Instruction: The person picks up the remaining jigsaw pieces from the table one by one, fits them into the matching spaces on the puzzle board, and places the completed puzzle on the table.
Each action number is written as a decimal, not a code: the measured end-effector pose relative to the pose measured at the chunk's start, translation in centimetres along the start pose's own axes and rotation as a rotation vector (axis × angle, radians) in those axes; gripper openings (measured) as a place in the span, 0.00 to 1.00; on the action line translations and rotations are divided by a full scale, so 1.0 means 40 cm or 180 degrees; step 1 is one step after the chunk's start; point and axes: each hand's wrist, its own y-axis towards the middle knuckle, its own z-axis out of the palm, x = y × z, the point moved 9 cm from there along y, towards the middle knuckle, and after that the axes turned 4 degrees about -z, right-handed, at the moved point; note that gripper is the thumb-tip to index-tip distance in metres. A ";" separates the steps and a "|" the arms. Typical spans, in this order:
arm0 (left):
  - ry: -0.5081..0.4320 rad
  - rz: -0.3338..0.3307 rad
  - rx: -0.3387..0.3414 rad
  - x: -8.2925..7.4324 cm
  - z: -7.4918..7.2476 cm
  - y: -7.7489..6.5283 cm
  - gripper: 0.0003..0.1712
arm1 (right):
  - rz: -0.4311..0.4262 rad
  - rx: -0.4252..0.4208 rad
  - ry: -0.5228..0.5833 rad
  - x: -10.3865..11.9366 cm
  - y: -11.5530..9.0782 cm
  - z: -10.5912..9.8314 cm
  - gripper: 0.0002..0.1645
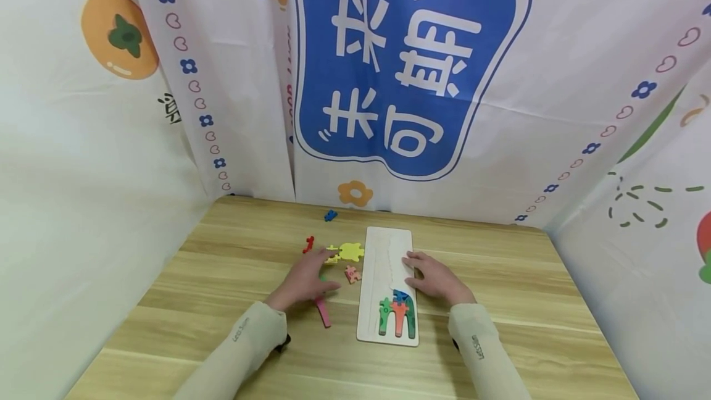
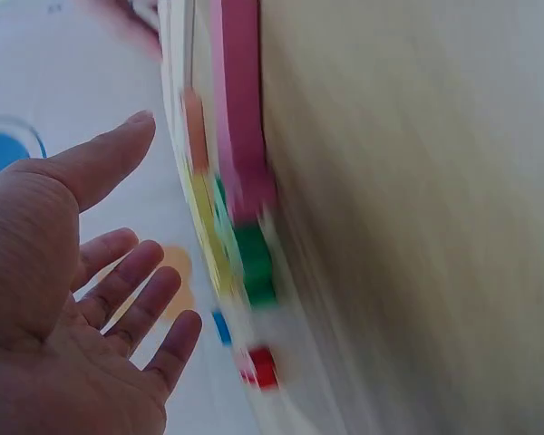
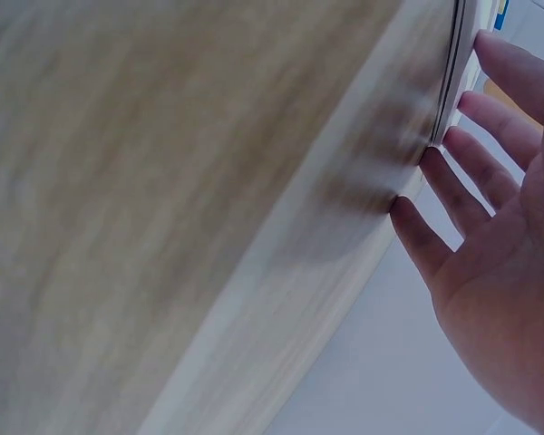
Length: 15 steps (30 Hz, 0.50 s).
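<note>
My left hand [image 1: 305,279] hovers over loose puzzle pieces, fingers spread and nothing held. Below it lie a long pink piece [image 1: 323,312] and a green piece [image 2: 254,258], the latter mostly covered by the hand in the head view. Yellow pieces [image 1: 350,252] are just past its fingertips, and a salmon piece [image 1: 352,274] lies between hand and board. A white puzzle board [image 1: 374,276] stands lengthwise in the middle, with green, orange and blue pieces [image 1: 399,313] fitted together at its near end. My right hand [image 1: 436,276] rests its extended fingertips along the board's right edge.
A small red piece [image 1: 308,244] lies beyond the left hand, and a blue piece [image 1: 330,215] sits near the table's back edge. The wooden table [image 1: 500,326] meets printed white curtains [image 1: 250,141] at the back and sides.
</note>
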 end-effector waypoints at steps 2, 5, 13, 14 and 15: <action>0.0008 -0.0091 -0.0033 0.028 -0.017 0.005 0.43 | 0.0001 0.0006 -0.0001 0.000 0.000 0.001 0.35; -0.0012 -0.0167 -0.0056 0.059 -0.040 0.008 0.43 | -0.0003 0.0015 -0.0007 0.001 -0.001 0.002 0.35; 0.0118 0.0120 0.0167 0.054 -0.046 -0.009 0.39 | -0.0002 0.0006 -0.0001 0.000 0.002 0.003 0.35; 0.0139 0.0179 0.0239 0.048 -0.039 -0.016 0.39 | -0.0005 0.0003 -0.0006 0.000 0.002 0.003 0.35; 0.0131 0.0238 0.0311 0.040 -0.032 -0.025 0.40 | -0.0009 0.0009 -0.0015 0.000 0.002 0.003 0.35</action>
